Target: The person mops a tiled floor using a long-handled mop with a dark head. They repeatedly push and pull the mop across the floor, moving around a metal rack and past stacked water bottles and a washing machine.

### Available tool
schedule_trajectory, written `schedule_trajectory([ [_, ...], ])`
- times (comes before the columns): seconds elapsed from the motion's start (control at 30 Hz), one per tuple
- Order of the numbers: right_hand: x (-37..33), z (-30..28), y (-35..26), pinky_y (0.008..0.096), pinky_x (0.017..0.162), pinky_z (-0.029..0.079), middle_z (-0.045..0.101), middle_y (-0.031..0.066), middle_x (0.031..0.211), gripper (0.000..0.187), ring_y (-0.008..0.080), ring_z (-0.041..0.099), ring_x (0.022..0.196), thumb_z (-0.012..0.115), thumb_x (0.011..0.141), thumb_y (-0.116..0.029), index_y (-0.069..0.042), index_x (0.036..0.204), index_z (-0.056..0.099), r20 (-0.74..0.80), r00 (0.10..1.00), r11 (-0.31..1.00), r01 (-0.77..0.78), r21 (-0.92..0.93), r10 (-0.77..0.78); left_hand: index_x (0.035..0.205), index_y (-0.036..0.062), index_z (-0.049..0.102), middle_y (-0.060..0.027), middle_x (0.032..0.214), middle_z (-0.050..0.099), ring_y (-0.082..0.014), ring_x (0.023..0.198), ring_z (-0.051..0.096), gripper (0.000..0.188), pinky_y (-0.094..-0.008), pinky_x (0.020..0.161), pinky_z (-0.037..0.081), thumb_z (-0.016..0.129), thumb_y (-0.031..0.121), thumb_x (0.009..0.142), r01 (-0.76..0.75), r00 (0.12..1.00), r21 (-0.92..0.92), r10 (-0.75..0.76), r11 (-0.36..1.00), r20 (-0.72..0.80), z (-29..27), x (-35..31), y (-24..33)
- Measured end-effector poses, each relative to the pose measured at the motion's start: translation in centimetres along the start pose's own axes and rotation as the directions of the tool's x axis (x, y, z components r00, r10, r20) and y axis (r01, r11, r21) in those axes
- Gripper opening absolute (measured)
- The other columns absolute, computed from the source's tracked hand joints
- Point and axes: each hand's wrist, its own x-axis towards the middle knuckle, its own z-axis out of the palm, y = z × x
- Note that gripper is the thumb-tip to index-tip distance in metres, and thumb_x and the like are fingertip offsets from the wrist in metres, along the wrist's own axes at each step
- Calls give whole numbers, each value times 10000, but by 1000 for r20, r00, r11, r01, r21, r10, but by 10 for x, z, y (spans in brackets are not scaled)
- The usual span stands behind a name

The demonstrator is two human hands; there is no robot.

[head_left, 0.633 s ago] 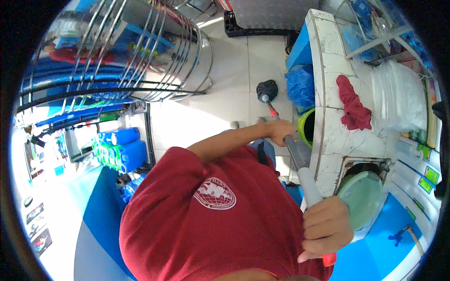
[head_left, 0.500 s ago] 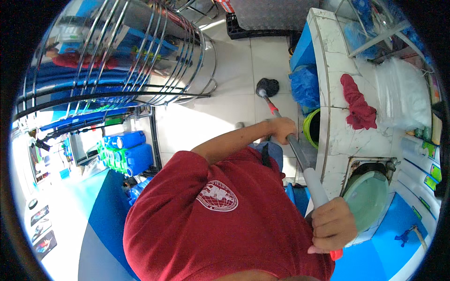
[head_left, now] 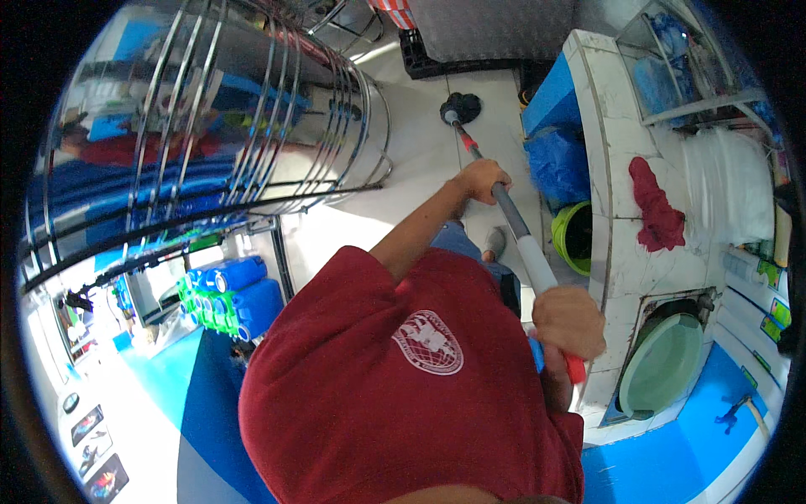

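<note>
A mop point(head_left: 512, 214) with a grey pole slants across the tiled floor, its dark head point(head_left: 463, 107) resting on the tiles ahead of me. Partway down the pole, my left hand point(head_left: 483, 181) is closed round the grey shaft. Near my body, my right hand point(head_left: 571, 322) grips the white upper section, and the red end of the handle sticks out below it. My left arm stretches forward while my right is bent close to my side.
On the left stands a wire rack point(head_left: 201, 126), with blue-and-green jugs point(head_left: 243, 294) below it. At right, a tiled counter point(head_left: 617, 252) bears a red cloth point(head_left: 656, 206) and a green basin point(head_left: 663, 365). A lime bucket point(head_left: 573, 238) and a blue bag point(head_left: 558, 165) sit beside the counter.
The mop head has slid forward and slightly left over the floor. Both hands moved forward and left with the pole, and my left arm is straighter.
</note>
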Motion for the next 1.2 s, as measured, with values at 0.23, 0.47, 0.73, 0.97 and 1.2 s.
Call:
schedule_trajectory([
  [0.23, 55, 17, -13, 353, 472, 498, 517, 86, 508, 105, 211, 513, 425, 673, 703, -107, -7, 733, 658, 255, 951, 972, 123, 203, -173, 723, 211, 601, -51, 690, 628, -299, 693, 624, 214, -449, 608, 467, 678, 233, 524, -54, 998, 39, 52, 998, 35, -60, -20, -15],
  [0.47, 71, 35, 41, 390, 814, 492, 632, 94, 876, 244, 273, 638, 835, 655, 661, -60, -71, 901, 699, 217, 890, 901, -340, -270, 401, 726, 164, 597, -82, 708, 620, -340, 700, 616, 182, -459, 644, 480, 681, 229, 579, 170, 958, 29, -159, 985, -238, -80, -36, -112],
  [0.73, 119, 30, 124, 361, 949, 441, 612, 157, 1212, 248, 286, 584, 1132, 562, 767, 38, -41, 977, 666, 234, 832, 858, -447, -254, 503, 862, 45, 574, -122, 907, 644, -279, 758, 635, 184, -416, 732, 499, 542, 223, 836, 148, 185, -975, -973, 165, -137, -68, -29, -177],
  [0.97, 167, 70, 121, 364, 890, 484, 626, 182, 1149, 191, 352, 615, 1027, 587, 836, -124, -51, 998, 655, 469, 746, 859, -273, -433, 473, 933, 7, 506, -61, 753, 561, -196, 621, 551, 267, -327, 604, 469, 494, 270, 889, -627, 546, -635, -836, -451, 55, -86, -16, -207],
  [1.2, 145, 95, 55, 431, 697, 535, 654, 209, 872, 359, 361, 659, 797, 637, 818, -259, 54, 992, 623, 381, 367, 489, -271, -829, 849, 926, 22, 477, -13, 675, 504, -142, 533, 492, 295, -271, 533, 438, 469, 317, 918, -673, 607, -523, -795, -522, 13, -28, -48, -234],
])
